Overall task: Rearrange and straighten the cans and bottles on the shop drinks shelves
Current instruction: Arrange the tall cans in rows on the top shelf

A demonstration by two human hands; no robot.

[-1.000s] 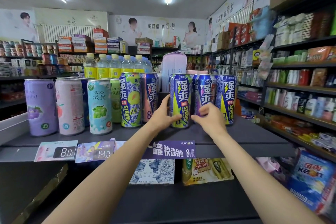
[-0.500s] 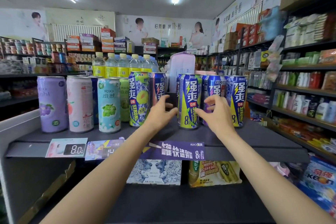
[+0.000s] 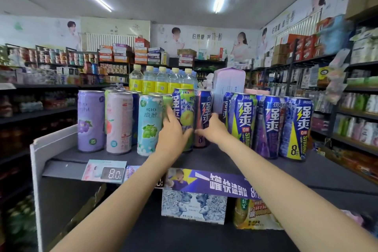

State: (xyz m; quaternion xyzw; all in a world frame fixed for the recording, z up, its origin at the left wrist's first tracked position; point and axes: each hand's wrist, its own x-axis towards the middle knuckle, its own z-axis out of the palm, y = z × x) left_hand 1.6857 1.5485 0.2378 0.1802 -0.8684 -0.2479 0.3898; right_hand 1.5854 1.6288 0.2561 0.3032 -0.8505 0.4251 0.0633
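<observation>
On the dark top shelf [image 3: 331, 168] stands a row of tall drink cans. My left hand [image 3: 173, 134] wraps the left side of a blue-and-green melon can [image 3: 185, 111], fingers reaching up between it and its neighbour. My right hand [image 3: 212, 130] grips the pink-and-blue can [image 3: 204, 108] beside it, thumb on its right edge and fingers low on its front. Both hands are blurred. To the right, three blue cans stand close together: a yellow-marked one [image 3: 242, 120], a purple one [image 3: 268, 129] and another yellow-marked one [image 3: 296, 129].
Left of my hands stand pastel cans: purple [image 3: 91, 120], pink [image 3: 119, 122] and pale blue with grapes [image 3: 149, 127]. Yellow-labelled bottles [image 3: 161, 82] and a pink pack [image 3: 229, 84] stand behind. Price tags [image 3: 106, 173] line the shelf edge. Cartons [image 3: 194, 206] sit below.
Both hands have let go of the yellow-marked blue can and moved left to the melon can and the pink-and-blue can. The camera has moved closer.
</observation>
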